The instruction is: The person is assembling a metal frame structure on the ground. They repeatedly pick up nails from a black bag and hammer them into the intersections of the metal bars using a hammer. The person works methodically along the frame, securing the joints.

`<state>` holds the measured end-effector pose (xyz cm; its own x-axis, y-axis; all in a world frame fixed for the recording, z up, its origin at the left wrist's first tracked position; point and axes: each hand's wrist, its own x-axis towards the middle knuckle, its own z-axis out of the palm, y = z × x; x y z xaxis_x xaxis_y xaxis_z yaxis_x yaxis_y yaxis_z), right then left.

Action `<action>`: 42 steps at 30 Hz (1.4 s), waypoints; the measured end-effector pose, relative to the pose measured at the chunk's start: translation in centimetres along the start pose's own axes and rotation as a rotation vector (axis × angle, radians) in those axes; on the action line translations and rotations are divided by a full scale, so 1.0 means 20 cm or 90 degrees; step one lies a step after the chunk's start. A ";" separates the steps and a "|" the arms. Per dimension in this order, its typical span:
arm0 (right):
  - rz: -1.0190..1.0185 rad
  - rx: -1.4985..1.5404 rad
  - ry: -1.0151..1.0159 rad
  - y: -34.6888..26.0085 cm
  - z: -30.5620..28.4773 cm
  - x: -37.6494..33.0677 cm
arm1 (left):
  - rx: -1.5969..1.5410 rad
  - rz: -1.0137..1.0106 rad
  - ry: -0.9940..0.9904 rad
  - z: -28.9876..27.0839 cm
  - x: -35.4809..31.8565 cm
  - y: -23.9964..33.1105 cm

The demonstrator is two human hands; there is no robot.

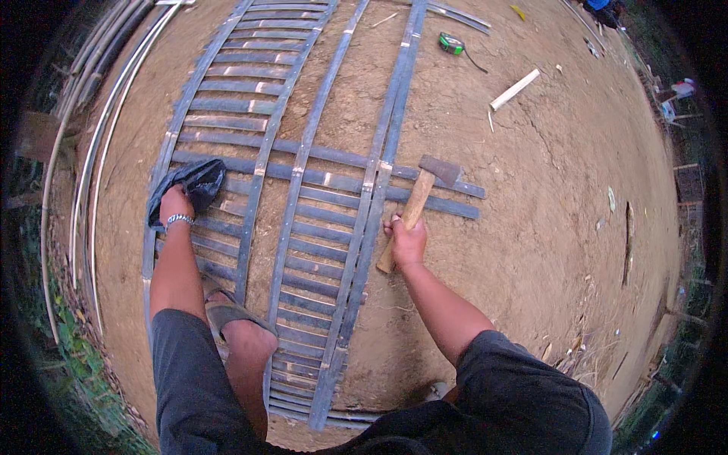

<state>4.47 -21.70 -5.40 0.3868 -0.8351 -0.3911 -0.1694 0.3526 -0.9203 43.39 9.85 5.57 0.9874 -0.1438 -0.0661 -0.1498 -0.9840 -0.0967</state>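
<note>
My right hand (pixel 409 243) is closed round the wooden handle of a hatchet (pixel 419 196). The hatchet's dark metal head points away from me, above the ends of two cross slats. On the left, my left hand (pixel 176 203) grips a black plastic bag (pixel 205 182), whose mouth gapes toward the right. The bag is over the left side rail of a slatted frame (pixel 301 155), and hides part of it. Long dark strips with paler joints, which look like split bamboo, make up this frame, with many short slats across them.
My sandalled foot (pixel 227 312) stands on the frame's near left part. A green tape measure (pixel 450 43) and a pale wooden stick (pixel 515 89) lie on the bare dirt (pixel 546 227) at far right. Long poles (pixel 106 53) run along the left edge.
</note>
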 end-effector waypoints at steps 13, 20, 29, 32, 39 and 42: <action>0.014 -0.048 0.013 -0.02 -0.01 0.00 | -0.016 0.077 0.028 0.10 0.01 0.02; 0.066 -0.132 0.008 0.00 -0.04 0.02 | -0.095 0.056 -0.002 -0.05 -0.02 0.09; -0.018 0.030 -0.009 0.00 -0.03 0.08 | -0.401 0.054 0.124 -0.49 -0.20 -0.34; 0.016 0.011 -0.023 -0.03 0.00 0.01 | -0.329 0.074 0.111 -0.71 -0.53 -0.77; 0.013 0.040 -0.059 0.04 -0.07 0.18 | -0.163 -0.127 0.034 -0.91 -1.50 -1.37; 0.046 -0.084 -0.038 0.04 -0.05 0.14 | -0.355 -0.302 -0.035 -0.80 -1.78 -1.53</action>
<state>4.52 -24.12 -7.15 0.4218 -0.7814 -0.4598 -0.3143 0.3497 -0.8826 13.63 43.45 26.76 0.9331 0.3025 -0.1945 0.3566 -0.8487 0.3906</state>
